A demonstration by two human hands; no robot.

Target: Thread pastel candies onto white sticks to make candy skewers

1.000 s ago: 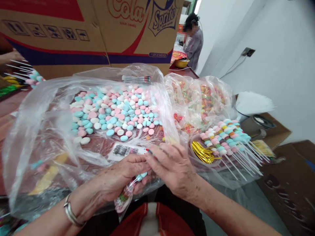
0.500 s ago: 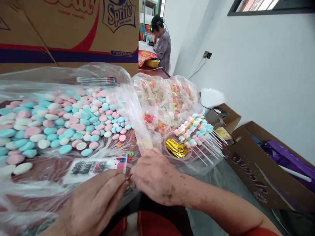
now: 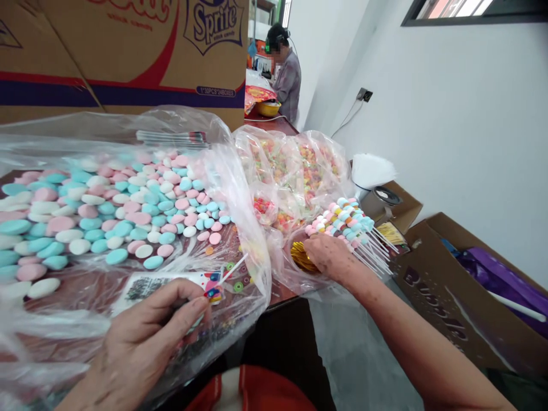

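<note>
Half a second ago both hands met at 6 o'clock over a small wrapped skewer; now they are apart. Left hand (image 3: pixel 145 337) stays at 7 o'clock, fingers pinched shut on the skewer (image 3: pixel 222 281), its stick pointing toward 1 o'clock over the candy bag (image 3: pixel 128 200). Right hand (image 3: pixel 329 257) has moved to 3 o'clock, fingers curled down onto the gold ties (image 3: pixel 301 258) in a bowl; whether it grips one, cannot tell. Finished skewers (image 3: pixel 346 222) lie just beyond. Judged: wrapping done, tie being fetched.
</note>
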